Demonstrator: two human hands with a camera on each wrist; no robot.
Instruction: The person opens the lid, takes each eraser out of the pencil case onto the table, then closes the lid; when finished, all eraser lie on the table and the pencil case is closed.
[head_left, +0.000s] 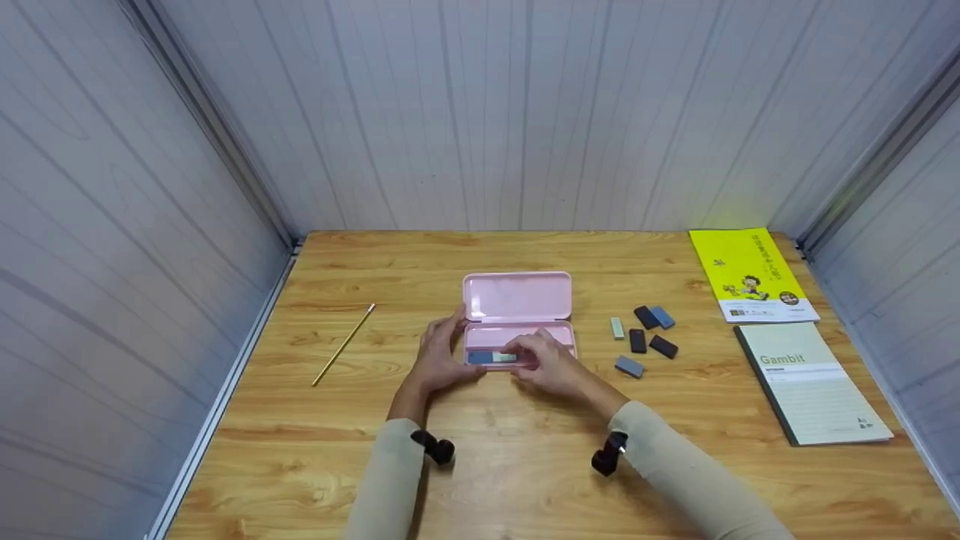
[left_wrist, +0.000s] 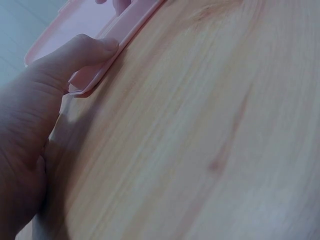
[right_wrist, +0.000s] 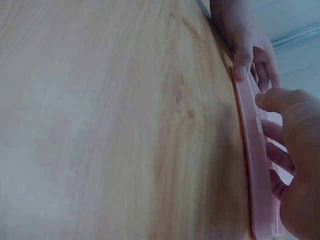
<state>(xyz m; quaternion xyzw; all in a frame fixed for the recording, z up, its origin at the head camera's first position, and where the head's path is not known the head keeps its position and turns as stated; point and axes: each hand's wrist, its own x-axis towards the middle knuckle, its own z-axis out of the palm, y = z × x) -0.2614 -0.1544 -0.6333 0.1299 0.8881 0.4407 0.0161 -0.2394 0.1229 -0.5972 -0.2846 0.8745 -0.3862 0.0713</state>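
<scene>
A pink pencil case [head_left: 517, 296] lies with its lid folded back. My left hand [head_left: 441, 358] grips its left end, thumb over the front rim, the other fingers at the side. In the left wrist view that thumb [left_wrist: 102, 47] rests on the rim. A blue eraser [head_left: 481, 358] and a pale green-white eraser [head_left: 504, 358] lie end to end in the front compartment. My right hand [head_left: 551, 364] reaches into the case with bent fingers, tips right at the pale eraser. In the right wrist view, the case's front wall [right_wrist: 254, 170] hides the erasers; I cannot tell whether the fingers pinch one.
Right of the case lie several loose erasers, among them a black one [head_left: 637, 341], a grey-blue one [head_left: 628, 367] and a pale green one [head_left: 616, 328]. A yellow booklet [head_left: 739, 262] and a Gambit notebook [head_left: 817, 397] lie far right. A gold pencil [head_left: 343, 345] lies left.
</scene>
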